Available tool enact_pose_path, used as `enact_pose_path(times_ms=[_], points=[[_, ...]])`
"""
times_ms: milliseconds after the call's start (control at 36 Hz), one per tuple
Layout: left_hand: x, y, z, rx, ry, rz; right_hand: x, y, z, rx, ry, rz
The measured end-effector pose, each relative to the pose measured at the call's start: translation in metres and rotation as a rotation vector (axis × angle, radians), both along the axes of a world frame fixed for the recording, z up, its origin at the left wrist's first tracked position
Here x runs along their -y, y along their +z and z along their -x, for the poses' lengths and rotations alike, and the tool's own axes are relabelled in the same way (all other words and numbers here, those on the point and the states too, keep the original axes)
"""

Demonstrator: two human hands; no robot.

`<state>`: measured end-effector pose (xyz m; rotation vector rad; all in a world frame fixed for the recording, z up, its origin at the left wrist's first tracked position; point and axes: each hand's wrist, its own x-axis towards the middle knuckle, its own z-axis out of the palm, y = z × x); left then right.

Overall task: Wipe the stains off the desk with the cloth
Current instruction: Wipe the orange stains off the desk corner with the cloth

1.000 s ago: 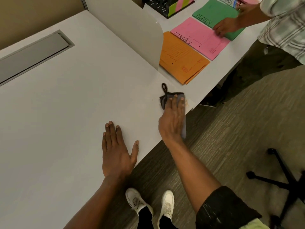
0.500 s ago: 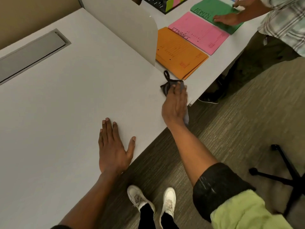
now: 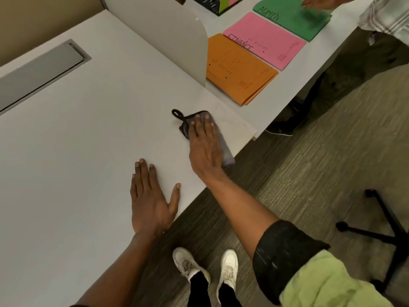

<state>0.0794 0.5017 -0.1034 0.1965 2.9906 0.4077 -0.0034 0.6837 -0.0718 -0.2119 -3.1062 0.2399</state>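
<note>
Currently, item one: your right hand [image 3: 204, 149], fingers [image 3: 207, 122] straight and together, presses flat on the grey cloth [image 3: 223, 147] near the counter [image 3: 77, 134] front edge, its black loop [image 3: 176, 113] poking out beyond the fingertips and faint brownish stains [image 3: 234, 120] just right of it. Item two: your left hand [image 3: 150, 200] lies palm-down on the counter, fingers spread and holding nothing; orange [image 3: 239, 69], pink [image 3: 265, 38] and green [image 3: 287, 14] folders sit on the neighbouring surface past a white divider [image 3: 172, 34]
</note>
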Motion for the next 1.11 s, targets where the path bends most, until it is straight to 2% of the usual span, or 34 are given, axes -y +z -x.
enact_pose_path(times_ms=[111, 278, 361, 444, 528, 611, 750, 861, 1028, 1111], points=[[0.0, 0.003, -0.001, 0.016, 0.001, -0.007, -0.029, 0.0, 0.004, -0.009, -0.15, 0.033], [-0.001, 0.002, -0.001, 0.01, 0.011, -0.019, -0.045, 0.001, -0.037, 0.012, -0.353, 0.049], [-0.001, 0.001, -0.001, 0.014, 0.013, -0.01, -0.019, 0.002, -0.059, 0.027, -0.234, 0.061], [-0.002, 0.0, -0.001, -0.001, 0.009, -0.009, 0.015, -0.005, -0.072, 0.018, 0.075, 0.132], [-0.001, -0.002, -0.001, -0.01, 0.007, -0.007, 0.019, -0.006, -0.059, 0.037, 0.258, 0.065], [0.0, -0.002, -0.001, -0.005, -0.003, 0.01, -0.014, 0.003, -0.031, 0.056, 0.259, -0.024], [0.001, -0.002, -0.001, 0.007, 0.001, 0.003, -0.075, 0.003, 0.003, 0.043, 0.03, -0.097], [0.0, 0.0, 0.0, 0.014, 0.001, 0.011, -0.061, -0.001, -0.005, 0.015, -0.071, -0.078], [-0.002, -0.002, 0.0, 0.001, 0.01, -0.009, 0.013, -0.012, -0.053, 0.018, 0.291, 0.046], [-0.001, -0.002, 0.0, 0.012, 0.0, 0.001, 0.0, -0.018, -0.027, -0.023, 0.329, 0.027]])
